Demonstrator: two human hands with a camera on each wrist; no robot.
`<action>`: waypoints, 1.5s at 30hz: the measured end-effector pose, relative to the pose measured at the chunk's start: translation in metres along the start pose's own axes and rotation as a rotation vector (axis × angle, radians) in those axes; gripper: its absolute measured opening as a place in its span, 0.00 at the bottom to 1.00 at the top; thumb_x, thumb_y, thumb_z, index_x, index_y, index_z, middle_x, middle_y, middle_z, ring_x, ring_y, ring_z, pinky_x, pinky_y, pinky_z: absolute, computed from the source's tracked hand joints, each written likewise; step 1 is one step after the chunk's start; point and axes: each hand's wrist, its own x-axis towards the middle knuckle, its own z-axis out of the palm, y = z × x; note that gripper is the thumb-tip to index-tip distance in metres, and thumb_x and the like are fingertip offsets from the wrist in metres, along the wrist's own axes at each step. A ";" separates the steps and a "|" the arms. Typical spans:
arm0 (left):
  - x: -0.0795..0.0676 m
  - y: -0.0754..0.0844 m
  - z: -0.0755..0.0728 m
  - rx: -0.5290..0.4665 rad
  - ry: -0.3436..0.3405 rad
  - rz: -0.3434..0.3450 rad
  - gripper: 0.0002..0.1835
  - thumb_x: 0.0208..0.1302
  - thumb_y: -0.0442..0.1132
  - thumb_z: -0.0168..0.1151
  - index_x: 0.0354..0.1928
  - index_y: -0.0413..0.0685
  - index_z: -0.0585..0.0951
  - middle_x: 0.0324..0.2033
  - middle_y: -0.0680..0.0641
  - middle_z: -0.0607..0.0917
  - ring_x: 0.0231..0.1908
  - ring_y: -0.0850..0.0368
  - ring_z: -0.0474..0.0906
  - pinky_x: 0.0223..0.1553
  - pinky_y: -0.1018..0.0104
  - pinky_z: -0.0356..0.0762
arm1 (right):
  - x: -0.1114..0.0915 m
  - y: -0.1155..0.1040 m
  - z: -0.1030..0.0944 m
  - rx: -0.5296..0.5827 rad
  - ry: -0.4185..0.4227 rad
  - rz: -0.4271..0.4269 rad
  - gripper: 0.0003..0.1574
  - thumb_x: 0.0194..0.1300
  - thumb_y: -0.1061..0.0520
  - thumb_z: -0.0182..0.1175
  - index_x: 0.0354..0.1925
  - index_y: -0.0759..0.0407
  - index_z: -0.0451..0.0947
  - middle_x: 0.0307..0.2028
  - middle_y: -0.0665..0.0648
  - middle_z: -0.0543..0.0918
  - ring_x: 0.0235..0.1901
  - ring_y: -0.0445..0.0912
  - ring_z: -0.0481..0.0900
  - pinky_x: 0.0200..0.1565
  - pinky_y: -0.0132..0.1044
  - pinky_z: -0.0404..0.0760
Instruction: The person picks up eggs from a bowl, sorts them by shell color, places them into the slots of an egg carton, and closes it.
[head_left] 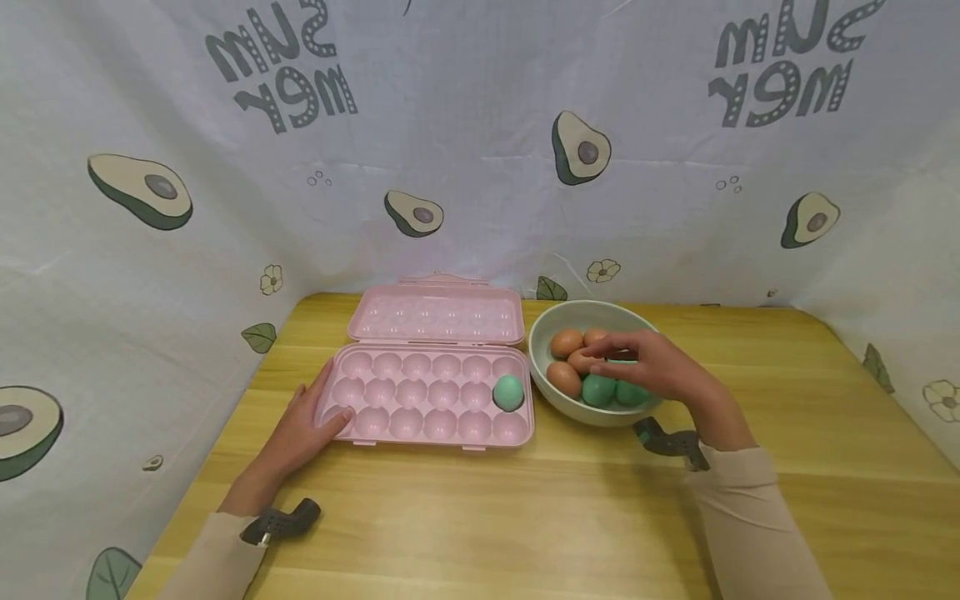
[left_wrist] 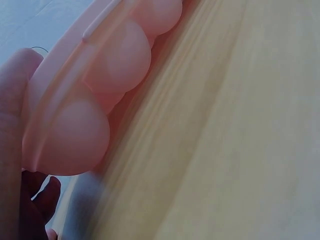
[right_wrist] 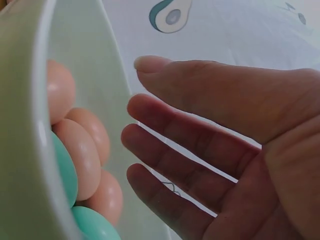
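Observation:
A pink egg box (head_left: 442, 393) lies with its lid folded back on the table. One green egg (head_left: 508, 392) stands in its right-hand column, middle row. My left hand (head_left: 303, 429) holds the box's left end, thumb over the rim; the left wrist view shows this thumb (left_wrist: 11, 120) and fingers (left_wrist: 47, 200) below. To the right is a pale green bowl (head_left: 600, 417) with several brown eggs (head_left: 564, 380) and green eggs (head_left: 598, 389). Over the bowl hovers my right hand (head_left: 652, 367), fingers extended and apart from the thumb, nothing between them in the right wrist view.
The wooden table (head_left: 465, 517) reaches back to a white curtain (head_left: 480, 167) printed with avocados. The bowl stands close against the box's right side. A dark wrist camera (head_left: 667, 442) sits on the right wrist, another camera (head_left: 281, 523) on the left.

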 end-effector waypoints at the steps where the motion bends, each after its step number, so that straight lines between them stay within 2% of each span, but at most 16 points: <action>1: 0.000 0.000 -0.001 0.000 0.001 -0.004 0.46 0.63 0.53 0.59 0.77 0.52 0.47 0.69 0.30 0.59 0.68 0.22 0.41 0.62 0.25 0.44 | 0.000 0.000 -0.001 -0.006 -0.005 0.002 0.17 0.62 0.53 0.66 0.48 0.59 0.84 0.45 0.54 0.86 0.48 0.52 0.81 0.54 0.54 0.77; 9: 0.003 -0.002 0.000 -0.017 0.007 0.030 0.46 0.63 0.52 0.60 0.77 0.53 0.48 0.70 0.31 0.59 0.69 0.25 0.43 0.66 0.30 0.42 | -0.002 0.004 -0.005 -0.027 -0.043 0.002 0.16 0.61 0.54 0.67 0.48 0.55 0.85 0.44 0.50 0.86 0.47 0.47 0.81 0.50 0.44 0.80; 12: 0.003 -0.003 0.000 -0.018 0.015 0.045 0.47 0.62 0.52 0.60 0.77 0.51 0.48 0.70 0.32 0.60 0.69 0.26 0.46 0.68 0.34 0.41 | -0.002 0.007 -0.004 -0.011 -0.062 -0.008 0.17 0.60 0.54 0.67 0.49 0.56 0.85 0.44 0.51 0.87 0.47 0.46 0.80 0.48 0.43 0.79; 17: 0.001 -0.004 0.002 -0.020 0.018 0.043 0.47 0.61 0.51 0.61 0.76 0.50 0.49 0.69 0.31 0.60 0.69 0.26 0.46 0.67 0.33 0.41 | -0.002 0.009 -0.003 -0.012 -0.084 -0.004 0.18 0.60 0.54 0.67 0.49 0.58 0.84 0.45 0.52 0.86 0.46 0.48 0.79 0.47 0.41 0.79; 21: 0.003 -0.004 0.003 -0.002 0.023 0.043 0.47 0.62 0.52 0.60 0.77 0.51 0.48 0.69 0.30 0.60 0.68 0.25 0.46 0.66 0.31 0.43 | -0.002 0.010 -0.004 -0.022 -0.087 0.004 0.17 0.60 0.54 0.68 0.48 0.58 0.85 0.45 0.53 0.86 0.45 0.49 0.79 0.46 0.41 0.79; 28: 0.001 -0.003 0.001 0.000 0.000 0.011 0.47 0.62 0.53 0.60 0.77 0.53 0.47 0.70 0.30 0.58 0.68 0.23 0.43 0.63 0.27 0.44 | -0.003 0.011 0.000 -0.011 -0.106 -0.031 0.17 0.59 0.57 0.68 0.46 0.61 0.85 0.44 0.55 0.86 0.44 0.50 0.80 0.46 0.44 0.80; 35: -0.003 -0.004 0.000 0.015 0.006 0.019 0.46 0.63 0.52 0.60 0.77 0.51 0.48 0.70 0.31 0.59 0.69 0.26 0.46 0.67 0.32 0.43 | -0.001 0.012 0.002 -0.029 -0.134 -0.016 0.17 0.59 0.57 0.68 0.47 0.59 0.84 0.46 0.53 0.86 0.47 0.51 0.79 0.48 0.47 0.80; 45: -0.001 -0.002 0.001 0.011 0.013 0.012 0.46 0.63 0.52 0.59 0.77 0.51 0.48 0.69 0.30 0.60 0.69 0.25 0.44 0.66 0.31 0.44 | 0.002 0.014 0.004 -0.062 -0.167 -0.021 0.19 0.58 0.56 0.69 0.48 0.60 0.84 0.45 0.54 0.86 0.48 0.52 0.80 0.47 0.49 0.80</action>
